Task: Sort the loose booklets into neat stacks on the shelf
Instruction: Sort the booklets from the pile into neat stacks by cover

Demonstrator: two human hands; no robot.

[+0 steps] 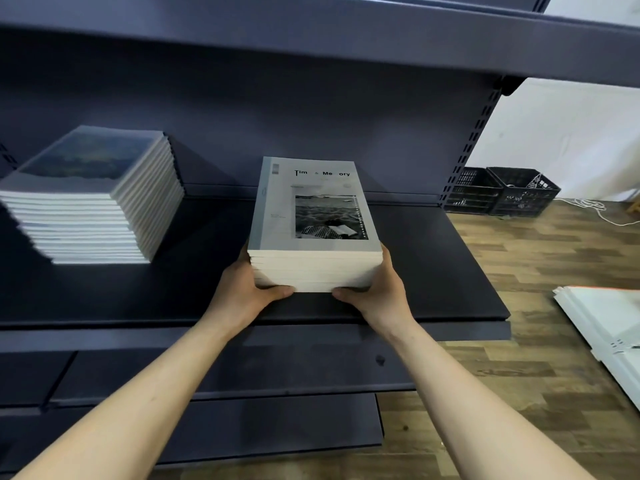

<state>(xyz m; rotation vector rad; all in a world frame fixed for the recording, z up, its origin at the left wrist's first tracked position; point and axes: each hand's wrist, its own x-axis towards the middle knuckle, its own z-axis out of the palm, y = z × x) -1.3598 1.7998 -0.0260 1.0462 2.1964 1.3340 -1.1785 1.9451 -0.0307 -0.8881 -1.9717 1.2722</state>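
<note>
- Holding a thick stack of pale grey booklets with a black-and-white photo cover (pixel 313 223) at centre frame, sitting on the dark blue-grey metal shelf (pixel 433 271), near its front edge.
- Clasping the stack's lower left corner with the left hand (pixel 242 292): thumb curling along the front edge of the pages, fingers wrapping round the left side and mostly hidden behind it.
- Mirroring that with the right hand (pixel 377 292) at the lower right corner, thumb lying along the front edge, fingers curling round the right side.
- Judging the step as squaring and seating this stack: pressing evenly from both sides, nudging the page edges flush, keeping thumbs low so the top copies are not sliding forward.
- Pushing straight back rather than twisting, probably aiming to line the stack up with its neighbour.
- Showing cream page edges in several visible layers, fairly flush at the front; top cover reading partly as "Tim & Me ory", some letters lost to glare.
- Standing well apart at the left of the frame: a taller stack of white booklets with a dark blue-green cover (pixel 93 199), slightly fanned at its front edge.
- Resting at the right of the frame, on the wood-pattern floor (pixel 540 271): two black plastic crates (pixel 502 190).
</note>
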